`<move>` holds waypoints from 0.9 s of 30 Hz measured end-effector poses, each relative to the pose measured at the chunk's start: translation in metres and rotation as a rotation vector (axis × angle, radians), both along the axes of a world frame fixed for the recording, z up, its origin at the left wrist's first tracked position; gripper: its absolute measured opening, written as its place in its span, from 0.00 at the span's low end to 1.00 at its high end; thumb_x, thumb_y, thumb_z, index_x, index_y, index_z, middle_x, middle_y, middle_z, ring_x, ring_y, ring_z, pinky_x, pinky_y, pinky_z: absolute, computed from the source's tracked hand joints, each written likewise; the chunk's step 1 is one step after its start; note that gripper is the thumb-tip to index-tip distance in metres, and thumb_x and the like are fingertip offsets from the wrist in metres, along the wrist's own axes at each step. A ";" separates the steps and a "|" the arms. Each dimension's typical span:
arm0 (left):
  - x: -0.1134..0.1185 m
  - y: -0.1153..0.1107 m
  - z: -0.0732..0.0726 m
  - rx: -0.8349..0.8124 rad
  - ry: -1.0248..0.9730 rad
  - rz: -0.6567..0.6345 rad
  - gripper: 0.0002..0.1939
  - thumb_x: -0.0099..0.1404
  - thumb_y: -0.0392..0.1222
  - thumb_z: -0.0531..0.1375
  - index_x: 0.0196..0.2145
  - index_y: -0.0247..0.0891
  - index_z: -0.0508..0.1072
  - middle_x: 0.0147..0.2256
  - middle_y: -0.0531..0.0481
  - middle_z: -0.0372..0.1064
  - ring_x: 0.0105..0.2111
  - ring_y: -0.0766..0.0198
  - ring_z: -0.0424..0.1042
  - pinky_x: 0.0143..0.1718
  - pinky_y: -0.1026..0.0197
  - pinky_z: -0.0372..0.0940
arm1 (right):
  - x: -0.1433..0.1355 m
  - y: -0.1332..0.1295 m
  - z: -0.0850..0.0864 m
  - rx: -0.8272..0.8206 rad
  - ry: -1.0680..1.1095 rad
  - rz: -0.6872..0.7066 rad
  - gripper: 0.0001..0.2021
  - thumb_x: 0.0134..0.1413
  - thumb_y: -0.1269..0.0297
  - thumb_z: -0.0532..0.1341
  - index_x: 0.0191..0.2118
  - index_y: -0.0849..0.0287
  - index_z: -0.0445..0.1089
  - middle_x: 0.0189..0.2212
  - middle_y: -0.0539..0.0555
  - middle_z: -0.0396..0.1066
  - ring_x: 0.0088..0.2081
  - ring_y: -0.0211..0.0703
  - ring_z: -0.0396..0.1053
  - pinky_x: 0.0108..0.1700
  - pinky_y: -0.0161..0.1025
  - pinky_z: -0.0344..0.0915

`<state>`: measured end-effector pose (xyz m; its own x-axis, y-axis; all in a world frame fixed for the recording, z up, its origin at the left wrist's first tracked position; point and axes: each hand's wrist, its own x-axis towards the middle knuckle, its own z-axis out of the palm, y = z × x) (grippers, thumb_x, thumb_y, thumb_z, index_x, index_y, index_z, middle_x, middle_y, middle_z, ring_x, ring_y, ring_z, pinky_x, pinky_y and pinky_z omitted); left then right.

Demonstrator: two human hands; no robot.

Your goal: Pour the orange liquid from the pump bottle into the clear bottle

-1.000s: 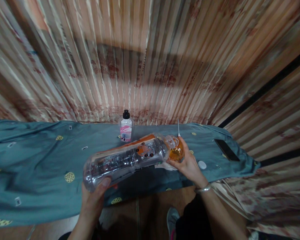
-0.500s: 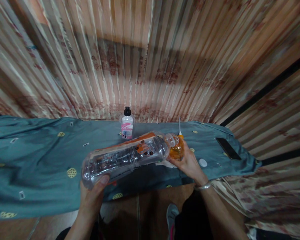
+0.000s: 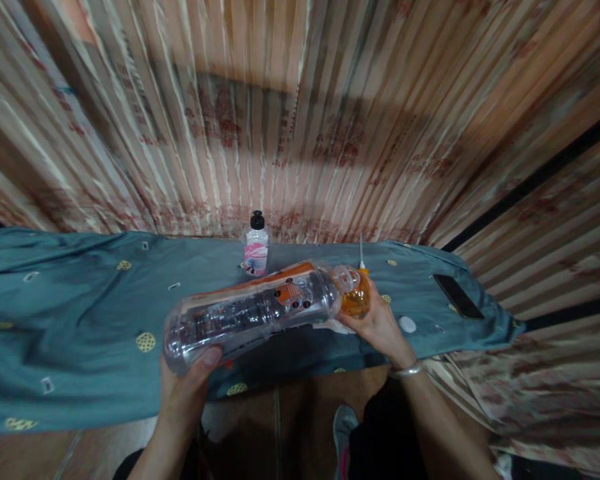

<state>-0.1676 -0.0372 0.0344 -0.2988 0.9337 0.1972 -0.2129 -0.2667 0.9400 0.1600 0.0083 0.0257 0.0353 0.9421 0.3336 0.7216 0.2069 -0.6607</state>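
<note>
A large clear plastic bottle (image 3: pixel 250 313) with an orange patterned label lies tilted in the air, its neck toward the right. My left hand (image 3: pixel 193 380) is wrapped round its base end, thumb on the near side. My right hand (image 3: pixel 375 323) grips a small round container of orange liquid (image 3: pixel 356 299), held against the mouth of the big bottle. Whether the two mouths touch is hard to tell. A thin white tube (image 3: pixel 362 253) with an orange collar stands just behind the small container.
A pump-top bottle with a pink label (image 3: pixel 256 257) stands at the back of the green cloth (image 3: pixel 95 300). On the right lie a white round cap (image 3: pixel 407 325) and a black phone (image 3: pixel 457 297). A pleated curtain (image 3: pixel 280 133) hangs behind.
Both hands hold the same things in nearly the same pose. The view has shifted very slightly.
</note>
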 end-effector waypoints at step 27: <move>-0.002 0.000 0.005 0.034 0.029 0.031 0.30 0.51 0.53 0.74 0.50 0.40 0.78 0.35 0.47 0.78 0.27 0.60 0.73 0.24 0.63 0.71 | -0.001 0.001 -0.001 0.016 0.019 0.032 0.45 0.47 0.52 0.74 0.69 0.58 0.59 0.62 0.64 0.73 0.61 0.63 0.74 0.65 0.59 0.69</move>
